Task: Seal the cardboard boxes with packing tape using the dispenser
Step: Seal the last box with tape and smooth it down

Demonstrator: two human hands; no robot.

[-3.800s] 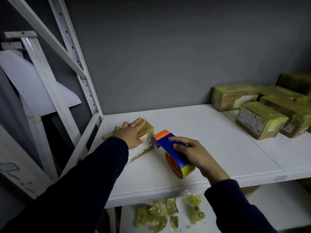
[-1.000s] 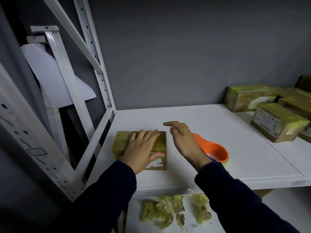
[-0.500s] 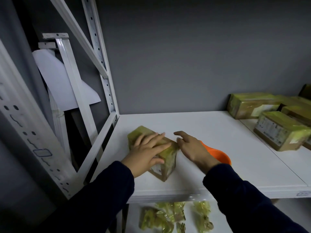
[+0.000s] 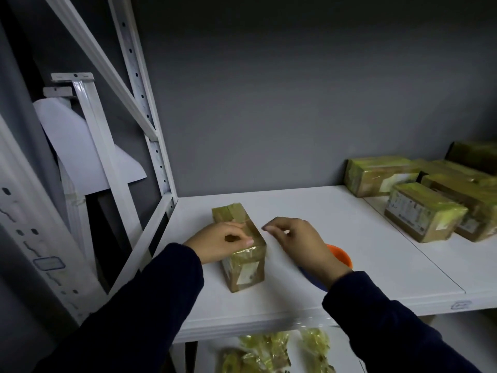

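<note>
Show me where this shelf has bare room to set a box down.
Bare: the stretch of shelf between the held box and the taped boxes at right, back to the wall; the front strip right of the dispenser. Crowded: the right end, and around the left hand and right hand.

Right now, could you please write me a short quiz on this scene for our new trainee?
1. True or false: the tape dispenser is in the right hand.
2. What lies below the shelf? A) scissors B) crumpled film scraps C) a marker
3. Fill in: the ____ hand holds the near box from above.
Key: 1 false, it lies on the shelf behind that wrist. 2 B. 3 left hand.
</note>
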